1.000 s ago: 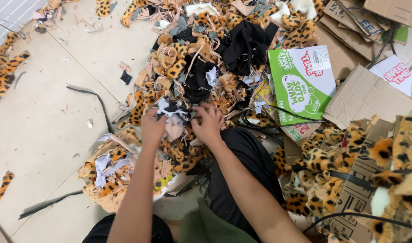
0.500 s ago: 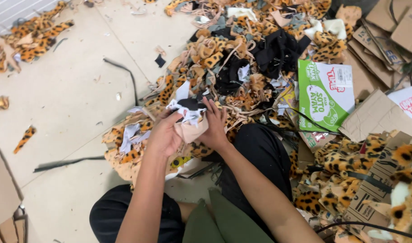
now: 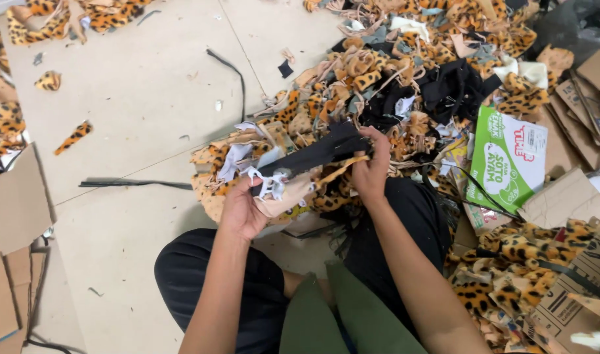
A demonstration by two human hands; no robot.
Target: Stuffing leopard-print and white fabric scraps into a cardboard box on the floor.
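I sit on the floor with black-trousered legs spread. My left hand [image 3: 242, 208] grips a bundle of fabric scraps [image 3: 283, 187], beige and white pieces, at its lower end. My right hand [image 3: 372, 167] pinches the far end of a long black fabric strip [image 3: 316, 154] that lies across the bundle. Both hands hold this bundle just above a heap of leopard-print fabric scraps [image 3: 214, 164] in front of my knees.
A large pile of leopard-print, tan and black offcuts [image 3: 405, 78] spreads ahead. A green and white carton [image 3: 506, 160] and brown cardboard pieces [image 3: 562, 196] lie at the right. More cardboard [image 3: 18, 196] lies at the left. Loose black strips [image 3: 136, 184] lie on the pale floor.
My hands have lifted scraps from the heap and drawn apart, stretching a black strip between them. The view has shifted, with the pile now further right.
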